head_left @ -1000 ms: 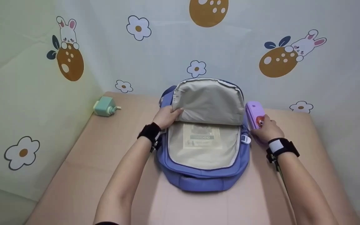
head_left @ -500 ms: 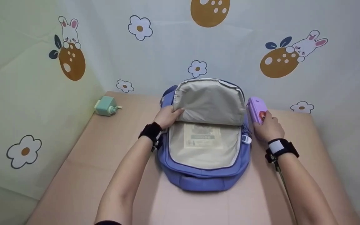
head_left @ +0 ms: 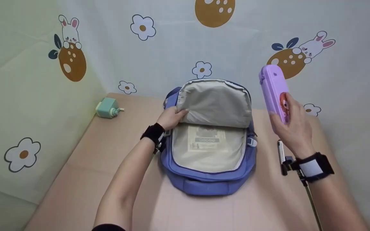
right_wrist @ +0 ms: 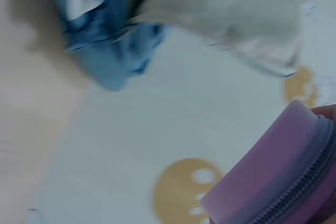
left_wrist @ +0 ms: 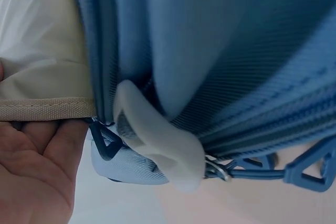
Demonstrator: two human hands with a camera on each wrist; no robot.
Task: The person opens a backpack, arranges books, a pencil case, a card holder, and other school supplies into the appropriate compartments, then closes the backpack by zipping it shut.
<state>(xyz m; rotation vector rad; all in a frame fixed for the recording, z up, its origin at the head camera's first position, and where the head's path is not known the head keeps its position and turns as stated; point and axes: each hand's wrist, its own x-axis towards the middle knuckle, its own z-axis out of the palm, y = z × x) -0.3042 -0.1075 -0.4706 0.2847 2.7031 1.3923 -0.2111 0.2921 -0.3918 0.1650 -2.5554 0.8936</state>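
A blue backpack (head_left: 209, 187) lies on the table, its front flap (head_left: 217, 104) folded up and the beige lining bared. My left hand (head_left: 169, 118) pinches the flap's left edge, thumb on the lining; the left wrist view has the fingers tucked behind the trimmed edge (left_wrist: 44, 109). Right of the bag, my right hand (head_left: 294, 130) grips a purple zippered pencil case (head_left: 272, 85) with a red cartoon picture, held raised and upright above the table. Part of the case's zipper (right_wrist: 296, 184) appears in the right wrist view, where most of the hand is out of frame.
A green pump bottle (head_left: 108, 107) lies on its side at the table's back left. Beside my right wrist, a slim white-and-black marker (head_left: 280, 150) is in view. A white buckle (head_left: 251, 141) hangs at the bag's right side. Printed fabric walls (head_left: 172, 51) enclose the table.
My right hand has lifted the pencil case off the table, upward and slightly right. The marker has come into view below it. My left hand stays on the flap.
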